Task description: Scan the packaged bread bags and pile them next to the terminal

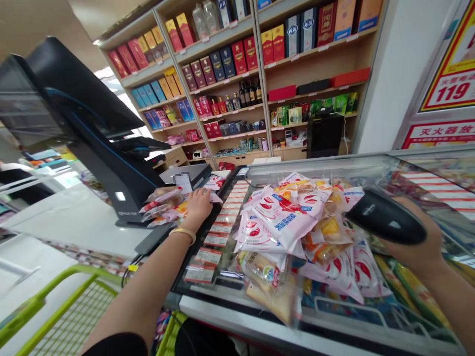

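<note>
1. Packets [285, 212] lie in two groups, one large and one small, so the handling looks partway along. The large heap is on the glass-topped case [222, 316]; the smaller group [163, 205] is by the foot of the monitor stand [124, 193], on the surface [85, 215] at the left.
2. Nothing visible marks any packet as finished with, so which group is done and which is left cannot be told. Neither group is bagged or set in order.
3. The right hand [419, 247] is closed around a black scanner [388, 217], its head close to the right side of the large heap. Whether it is reading a code cannot be seen.
4. The left hand [199, 205] reaches palm down to the smaller group, fingers partly extended, beside a pink-and-white wrapper. Whether it grips anything there cannot be told.
5. Most wrappers on top of the large heap are pale pink and white, with red pictures and blue lettering, overlapping at odd angles. Others are clear film with yellow or orange parts, showing baked-looking food inside.
6. At the near edge of the heap, a clear packet [274, 296] holds a pale, bread-like piece. The wrappers look puffed and creased, and all that can be seen clearly appear sealed.
</note>
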`<state>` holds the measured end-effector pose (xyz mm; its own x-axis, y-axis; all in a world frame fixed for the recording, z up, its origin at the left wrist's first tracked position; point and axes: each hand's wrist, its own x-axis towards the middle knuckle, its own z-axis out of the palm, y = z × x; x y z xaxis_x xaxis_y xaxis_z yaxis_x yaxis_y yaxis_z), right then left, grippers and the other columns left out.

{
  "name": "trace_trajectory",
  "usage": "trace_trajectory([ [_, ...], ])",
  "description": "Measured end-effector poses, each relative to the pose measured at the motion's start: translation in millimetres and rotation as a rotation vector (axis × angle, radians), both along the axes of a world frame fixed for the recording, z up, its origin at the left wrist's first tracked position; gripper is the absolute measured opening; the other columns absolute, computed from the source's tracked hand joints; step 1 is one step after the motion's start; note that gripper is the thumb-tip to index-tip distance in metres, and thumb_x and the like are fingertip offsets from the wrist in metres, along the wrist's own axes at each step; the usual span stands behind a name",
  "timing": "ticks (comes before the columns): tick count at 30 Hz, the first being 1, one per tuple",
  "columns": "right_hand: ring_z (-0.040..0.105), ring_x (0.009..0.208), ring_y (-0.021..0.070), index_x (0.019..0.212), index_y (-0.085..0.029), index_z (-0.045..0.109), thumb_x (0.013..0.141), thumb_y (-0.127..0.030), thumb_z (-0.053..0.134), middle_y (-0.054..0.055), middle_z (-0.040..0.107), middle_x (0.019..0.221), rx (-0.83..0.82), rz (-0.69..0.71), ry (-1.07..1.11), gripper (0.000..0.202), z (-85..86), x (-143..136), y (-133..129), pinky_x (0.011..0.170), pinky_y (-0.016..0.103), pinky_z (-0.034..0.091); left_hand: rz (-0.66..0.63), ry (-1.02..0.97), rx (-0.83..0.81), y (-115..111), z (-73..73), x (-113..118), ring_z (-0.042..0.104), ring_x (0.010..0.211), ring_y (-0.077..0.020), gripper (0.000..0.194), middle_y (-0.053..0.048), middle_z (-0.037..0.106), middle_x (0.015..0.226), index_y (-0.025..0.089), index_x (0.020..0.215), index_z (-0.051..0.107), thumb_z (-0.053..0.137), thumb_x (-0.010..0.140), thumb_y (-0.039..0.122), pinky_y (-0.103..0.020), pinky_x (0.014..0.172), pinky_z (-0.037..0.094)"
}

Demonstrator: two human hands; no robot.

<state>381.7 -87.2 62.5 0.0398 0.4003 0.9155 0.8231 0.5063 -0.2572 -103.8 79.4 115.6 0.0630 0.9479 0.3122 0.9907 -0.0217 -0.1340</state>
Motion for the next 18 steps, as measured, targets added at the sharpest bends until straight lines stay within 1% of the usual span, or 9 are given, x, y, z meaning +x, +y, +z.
trace_trajectory([
  [2, 0.067, 0.063, 0.0195, 0.104, -0.028, 0.062, 0.075, -0.033, 0.07, -0.002, 0.07, 0.08, -0.027, -0.014, -0.007, 0.031, -0.4, 0.2, -1.2, 0.057, 0.029, 0.05, 0.022, 0.025, -0.045, 12.7, -0.8, -1.2, 0.054, 0.143, -0.0398, 0.047, -0.025, 0.065, 0.146, 0.012, 0.133, 0.071, 0.057, 0.088, 0.013, -0.054, 0.117, 0.04],
  [5, 0.069, 0.067, 0.0212, 0.104, -0.028, 0.062, 0.074, -0.036, 0.072, 0.0, 0.071, 0.082, -0.07, -0.044, -0.004, 0.032, -3.6, 3.4, -2.8, 0.06, 0.031, 0.052, 0.087, 0.029, -0.116, 31.5, -1.4, 3.6, 0.067, 0.127, -0.0428, 0.036, -0.03, 0.074, 0.124, 0.008, 0.119, 0.077, 0.057, 0.092, 0.019, -0.056, 0.105, 0.049],
  [7, 0.069, 0.069, 0.0222, 0.105, -0.028, 0.062, 0.075, -0.037, 0.072, 0.001, 0.071, 0.084, -0.081, -0.058, -0.009, 0.033, -5.3, 5.9, -3.6, 0.062, 0.033, 0.052, 0.125, 0.014, -0.152, 40.7, -0.6, 7.6, 0.073, 0.115, -0.0429, 0.032, -0.031, 0.078, 0.11, 0.008, 0.112, 0.079, 0.058, 0.094, 0.025, -0.054, 0.097, 0.053],
  [9, 0.069, 0.071, 0.0227, 0.106, -0.028, 0.063, 0.075, -0.039, 0.072, 0.002, 0.071, 0.086, -0.072, -0.061, -0.024, 0.034, -5.4, 7.0, -4.4, 0.064, 0.034, 0.053, 0.146, -0.007, -0.172, 44.9, 2.1, 9.6, 0.075, 0.112, -0.0428, 0.03, -0.031, 0.078, 0.105, 0.009, 0.105, 0.081, 0.059, 0.094, 0.027, -0.052, 0.094, 0.055],
  [11, 0.068, 0.07, 0.0222, 0.108, -0.028, 0.063, 0.077, -0.039, 0.072, 0.002, 0.071, 0.085, -0.051, -0.054, -0.035, 0.034, -3.3, 6.1, -5.1, 0.064, 0.034, 0.052, 0.155, -0.036, -0.179, 43.8, 7.0, 8.8, 0.075, 0.112, -0.0426, 0.026, -0.031, 0.079, 0.105, 0.01, 0.099, 0.081, 0.059, 0.094, 0.023, -0.051, 0.094, 0.056],
  [13, 0.068, 0.07, 0.0216, 0.108, -0.028, 0.063, 0.076, -0.037, 0.072, 0.002, 0.07, 0.085, -0.042, -0.04, -0.042, 0.034, 0.1, 3.6, -5.6, 0.063, 0.032, 0.052, 0.154, -0.081, -0.17, 38.7, 14.3, 5.4, 0.075, 0.113, -0.0422, 0.023, -0.03, 0.079, 0.107, 0.011, 0.097, 0.081, 0.06, 0.092, 0.017, -0.051, 0.096, 0.057],
  [16, 0.07, 0.071, 0.0213, 0.103, -0.027, 0.063, 0.075, -0.035, 0.072, 0.002, 0.071, 0.087, -0.042, -0.015, -0.047, 0.03, 5.1, -1.0, -5.6, 0.063, 0.031, 0.052, 0.144, -0.185, -0.114, 28.1, 28.8, -2.1, 0.075, 0.114, -0.0404, 0.023, -0.026, 0.08, 0.11, 0.014, 0.105, 0.079, 0.063, 0.089, 0.012, -0.051, 0.098, 0.057],
  [18, 0.07, 0.071, 0.0217, 0.1, -0.027, 0.063, 0.073, -0.034, 0.071, 0.002, 0.071, 0.086, -0.048, -0.001, -0.03, 0.029, 6.8, -3.2, -4.9, 0.063, 0.031, 0.053, 0.14, -0.28, -0.047, 21.3, 39.5, -6.9, 0.075, 0.116, -0.0386, 0.026, -0.024, 0.08, 0.108, 0.016, 0.112, 0.077, 0.061, 0.092, 0.012, -0.051, 0.101, 0.056],
])
